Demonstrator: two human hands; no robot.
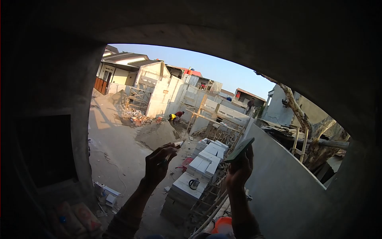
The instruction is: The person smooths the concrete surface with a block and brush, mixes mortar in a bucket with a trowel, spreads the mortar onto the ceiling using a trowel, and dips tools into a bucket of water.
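A: Which step is in hand?
B: Looks like tool handling, up in the air. Right hand (240,172) is gripping a green board (241,150), tilted. Left hand (157,160) is curling around a pale-tipped item (178,143), too dark to identify.
A: Touching?
B: No, they're sitting apart.
A: What's the next move needing?
B: My read: firm grip, controlled board angle.

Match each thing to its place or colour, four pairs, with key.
Things:
1. Board
2. Blocks
3. Tree
4. Bucket

Place or colour:
A. beyond the grey wall
B. in the right hand
C. orange, at the picture's bottom edge
D. white on top, stacked on the ground

Pairs: 1-B, 2-D, 3-A, 4-C
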